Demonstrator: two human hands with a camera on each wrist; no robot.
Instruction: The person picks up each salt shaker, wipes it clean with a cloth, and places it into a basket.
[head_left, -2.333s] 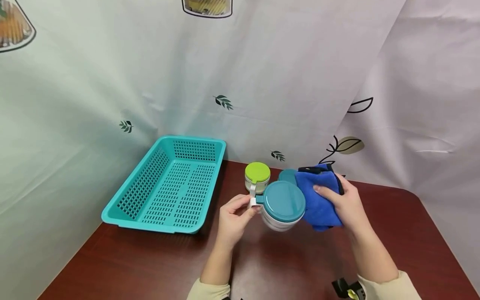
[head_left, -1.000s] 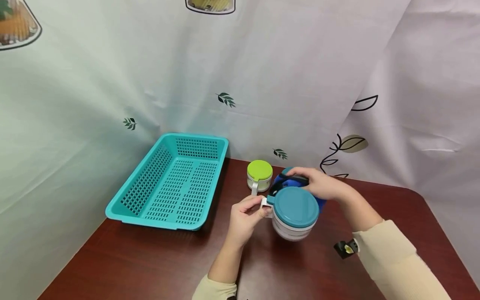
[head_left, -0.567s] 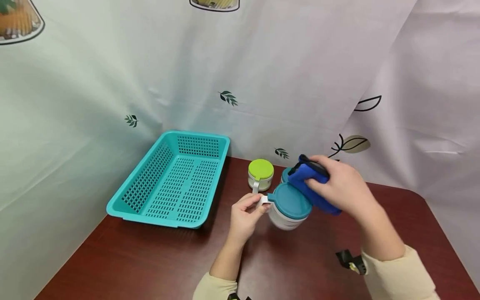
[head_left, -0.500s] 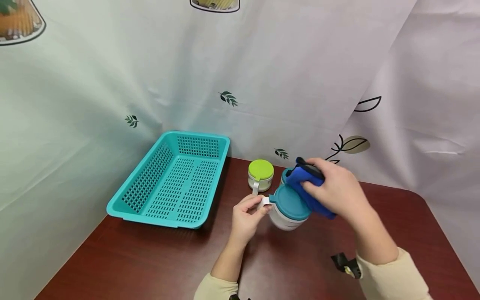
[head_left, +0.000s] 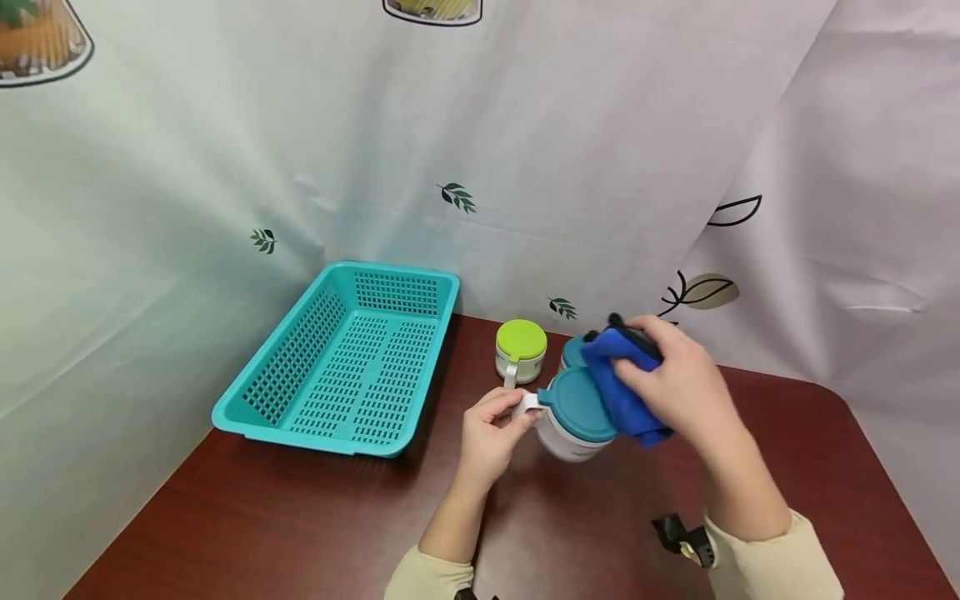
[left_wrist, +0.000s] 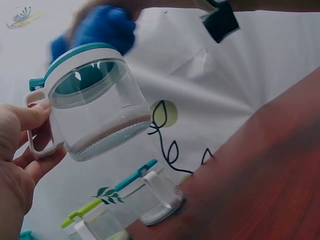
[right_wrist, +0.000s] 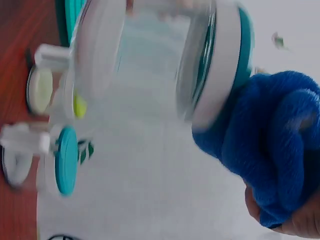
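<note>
A clear glass seasoning jar (left_wrist: 100, 110) with a teal lid and white collar hangs tilted above the table. My left hand (head_left: 489, 429) grips its white handle (left_wrist: 36, 122), thumb on top. In my right hand (head_left: 682, 379) is a bunched blue cloth (head_left: 626, 383) with dark edging, which touches the right side of the teal lid (head_left: 579, 406). Part of that lid is covered by the cloth. Behind, on the table, stand a jar with a lime-green lid (head_left: 522, 339) and another with a teal lid (head_left: 572, 352), partly hidden by the cloth and the held jar.
A turquoise perforated plastic basket (head_left: 348, 444) stands on the left of the dark red table (head_left: 300, 525). A pale printed curtain (head_left: 570, 167) hangs right behind the table's back edge.
Earlier the cloth was beside the jar, then passed behind it; now it lies against the lid's right edge. The jar has shifted slightly in view and remains in my left hand.
</note>
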